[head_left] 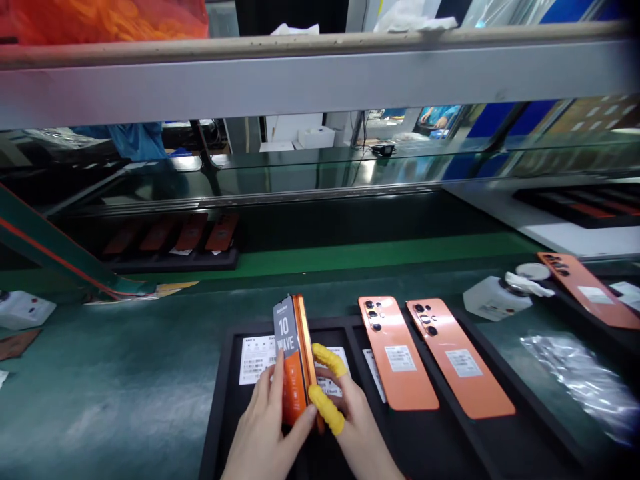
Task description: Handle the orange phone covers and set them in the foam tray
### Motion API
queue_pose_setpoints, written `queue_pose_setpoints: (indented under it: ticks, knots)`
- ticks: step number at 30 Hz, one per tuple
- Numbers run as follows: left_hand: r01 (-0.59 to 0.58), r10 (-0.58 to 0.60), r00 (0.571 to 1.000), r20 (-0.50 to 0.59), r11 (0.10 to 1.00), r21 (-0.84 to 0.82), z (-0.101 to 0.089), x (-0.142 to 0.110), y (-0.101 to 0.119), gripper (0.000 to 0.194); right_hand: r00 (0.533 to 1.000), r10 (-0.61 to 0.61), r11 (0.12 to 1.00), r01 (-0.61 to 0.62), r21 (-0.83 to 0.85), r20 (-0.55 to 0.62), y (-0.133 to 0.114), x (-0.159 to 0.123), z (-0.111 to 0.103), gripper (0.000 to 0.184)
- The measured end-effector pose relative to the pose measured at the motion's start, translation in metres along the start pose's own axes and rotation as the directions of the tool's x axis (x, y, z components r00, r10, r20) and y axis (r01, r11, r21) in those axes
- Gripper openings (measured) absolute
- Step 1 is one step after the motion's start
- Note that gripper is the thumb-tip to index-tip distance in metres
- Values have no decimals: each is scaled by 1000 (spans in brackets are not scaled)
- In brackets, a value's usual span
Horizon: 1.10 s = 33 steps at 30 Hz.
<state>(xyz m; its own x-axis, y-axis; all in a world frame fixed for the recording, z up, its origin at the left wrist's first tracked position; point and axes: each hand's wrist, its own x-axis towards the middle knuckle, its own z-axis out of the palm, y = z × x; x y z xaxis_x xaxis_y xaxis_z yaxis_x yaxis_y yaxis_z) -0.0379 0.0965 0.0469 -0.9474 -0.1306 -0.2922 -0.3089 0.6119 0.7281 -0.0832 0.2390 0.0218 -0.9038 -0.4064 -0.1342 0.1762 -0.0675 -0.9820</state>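
Note:
Between my hands, above a black tray point(217, 400), stands a smartphone point(294, 393) tilted nearly on edge. Its front carries a grey and orange printed film reading "10 WAVE", and its shiny orange side faces right. My left hand point(270, 420) grips the phone's left side and lower front, thumb at the bottom. My right hand point(350, 413) holds the right edge, with yellow finger cots on thumb and forefinger. Behind the phone, a white printed label point(254, 360) lies in the tray. Two more orange phones, a nearer one point(400, 357) and a farther-right one point(463, 360), lie back-up in tray slots.
A white bottle point(497, 298) stands behind the tray, with clear plastic wrap point(580, 380) to its right. Another tray with an orange phone point(593, 290) is at far right. Farther back, a tray of phones point(175, 262) sits under a shelf beam point(320, 80). A green post point(65, 247) slants at left.

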Motion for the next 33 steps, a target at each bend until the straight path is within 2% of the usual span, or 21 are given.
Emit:
queue_pose_setpoints:
  ticks: [6, 10, 14, 16, 18, 21, 23, 26, 28, 30, 33]
  knots:
    - [-67, 72, 996, 47, 992, -108, -5, -3, 1, 75, 997, 58, 993, -63, 103, 49, 0, 1, -3, 55]
    - [-70, 70, 998, -6, 993, -96, -2, -2, 4, 74, 997, 62, 992, -67, 109, 48, -3, 1, -2, 54]
    - [11, -24, 993, -115, 994, -110, -4, 2, 0, 70, 996, -5, 995, 14, 96, -90, 1, 3, -4, 52]
    - [54, -89, 982, -167, 977, -207, -8, 5, -11, 58, 986, -8, 986, 35, 161, -168, 9, 6, -7, 49]
    - [38, -121, 969, -214, 934, -354, -12, 8, -23, 49, 974, 39, 977, 10, 215, -223, 17, 9, -11, 48]
    - [-21, -141, 962, -234, 817, -577, -15, 9, -33, 57, 950, 90, 973, -20, 231, -298, 26, 13, -16, 53]
    - [-18, -182, 965, -189, 674, -738, -14, 5, -29, 64, 944, 141, 953, -48, 298, -298, 27, 13, -19, 54]
    - [17, -228, 971, -76, 384, -923, -7, -3, -13, 68, 954, 231, 859, -109, 500, -189, 19, 10, -17, 58]
    - [50, -182, 983, 3, 254, -966, 0, -8, -6, 65, 974, 202, 797, -101, 595, -105, 11, 8, -11, 56]
    - [140, -75, 989, 129, 184, -973, 7, -12, -3, 59, 989, 148, 769, -121, 627, 9, 2, 4, -1, 47]
    - [285, 80, 952, 297, 131, -949, 14, -14, -7, 50, 968, 143, 758, -242, 606, 208, -8, 0, 11, 43]
